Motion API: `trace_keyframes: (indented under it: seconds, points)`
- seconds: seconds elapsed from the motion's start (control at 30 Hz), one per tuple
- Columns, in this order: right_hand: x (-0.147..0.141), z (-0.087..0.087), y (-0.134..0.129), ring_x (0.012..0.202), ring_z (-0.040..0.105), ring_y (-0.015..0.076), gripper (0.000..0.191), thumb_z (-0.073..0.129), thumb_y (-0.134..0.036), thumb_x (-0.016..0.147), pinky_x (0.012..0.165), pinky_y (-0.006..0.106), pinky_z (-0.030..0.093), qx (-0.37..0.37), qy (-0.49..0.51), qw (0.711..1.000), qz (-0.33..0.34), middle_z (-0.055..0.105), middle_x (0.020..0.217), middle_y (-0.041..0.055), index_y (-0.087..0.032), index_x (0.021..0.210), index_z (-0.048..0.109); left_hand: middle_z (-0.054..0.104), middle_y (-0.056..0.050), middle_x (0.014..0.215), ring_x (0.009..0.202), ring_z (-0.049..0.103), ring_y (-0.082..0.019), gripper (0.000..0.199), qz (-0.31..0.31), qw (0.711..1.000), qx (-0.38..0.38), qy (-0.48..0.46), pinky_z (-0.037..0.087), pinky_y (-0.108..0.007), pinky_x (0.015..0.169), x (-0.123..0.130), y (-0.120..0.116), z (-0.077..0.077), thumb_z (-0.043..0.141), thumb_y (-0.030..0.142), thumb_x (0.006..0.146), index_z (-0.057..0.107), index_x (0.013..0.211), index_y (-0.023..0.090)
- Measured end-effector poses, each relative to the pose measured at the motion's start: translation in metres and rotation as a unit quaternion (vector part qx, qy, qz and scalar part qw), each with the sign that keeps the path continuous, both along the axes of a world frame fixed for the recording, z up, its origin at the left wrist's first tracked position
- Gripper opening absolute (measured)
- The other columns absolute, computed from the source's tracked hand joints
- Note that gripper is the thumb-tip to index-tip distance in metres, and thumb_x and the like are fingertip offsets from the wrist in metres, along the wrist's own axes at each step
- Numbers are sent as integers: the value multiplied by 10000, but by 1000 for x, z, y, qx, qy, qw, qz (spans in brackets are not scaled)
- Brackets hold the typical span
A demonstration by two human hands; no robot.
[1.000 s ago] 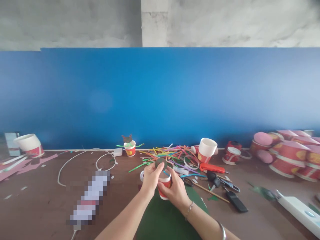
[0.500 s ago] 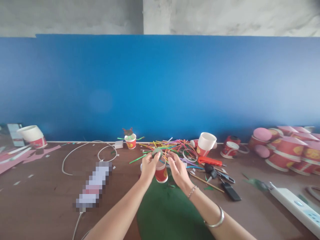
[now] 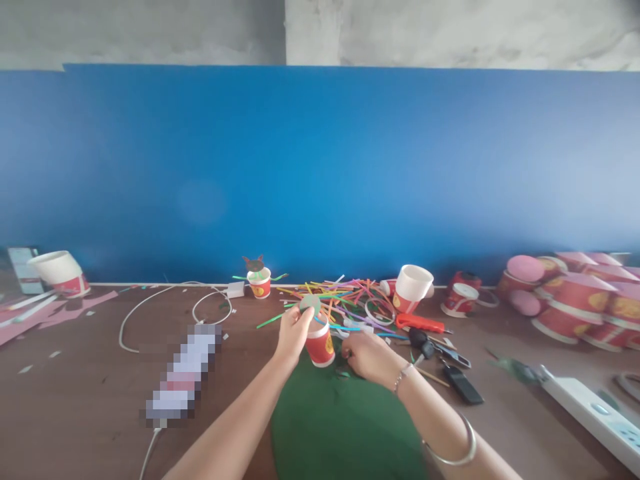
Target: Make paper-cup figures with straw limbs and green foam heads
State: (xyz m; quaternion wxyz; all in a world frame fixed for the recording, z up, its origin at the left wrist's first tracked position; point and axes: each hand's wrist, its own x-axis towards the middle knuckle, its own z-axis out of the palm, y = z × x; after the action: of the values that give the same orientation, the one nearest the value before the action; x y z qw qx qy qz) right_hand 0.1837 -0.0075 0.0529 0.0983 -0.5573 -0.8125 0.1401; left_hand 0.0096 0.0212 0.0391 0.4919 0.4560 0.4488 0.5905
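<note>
A red and white paper cup [image 3: 320,347] is held up by my left hand [image 3: 293,331], whose thumb presses a round grey-green disc [image 3: 310,305] at the cup's rim. Blue strips stick out from the cup to the right. My right hand [image 3: 363,355] is to the right of the cup, apart from it and low over the green mat [image 3: 345,427]. Its fingers are curled together near small dark green scraps [image 3: 344,375]; whatever they may hold is hidden.
Behind the hands lies a pile of coloured sticks [image 3: 345,293]. A small cup with a cat-like head [image 3: 259,285] stands back left. To the right are a white-topped cup [image 3: 411,288], an orange tool [image 3: 420,323], keys [image 3: 423,343], stacked cups [image 3: 575,300] and a power strip [image 3: 590,413].
My right hand has left the cup and moved down and right, its fingers curling. My left hand still holds the cup and disc, shifted slightly left.
</note>
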Motion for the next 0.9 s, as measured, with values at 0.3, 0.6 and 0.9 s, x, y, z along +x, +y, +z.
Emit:
trace_keyframes:
  seconds: [0.3, 0.6, 0.9]
  points:
    - [-7, 0, 0, 799, 599, 224, 215, 509, -57, 660, 590, 256, 336, -38, -96, 994, 18, 687, 844, 94, -155, 753, 675, 706, -53, 716, 678, 644, -189, 216, -12, 1000, -3, 8, 469, -258, 628, -1, 0, 0, 591, 347, 721, 662, 729, 143]
    - [4, 26, -5, 580, 577, 141, 71, 611, -103, 634, 518, 220, 371, -231, 109, 960, 116, 646, 632, 4, -172, 648, 618, 676, -21, 674, 629, 628, -165, 155, -22, 999, -29, -7, 478, -252, 613, 0, -1, 5, 510, 201, 687, 624, 782, 158]
    - [9, 39, 11, 522, 509, 60, 239, 713, -327, 670, 458, 165, 351, -222, 581, 780, -57, 612, 646, -12, -159, 776, 581, 691, -33, 704, 631, 630, -173, 284, -76, 972, -110, 191, 487, -270, 603, 5, -2, 3, 465, 88, 665, 653, 865, 157]
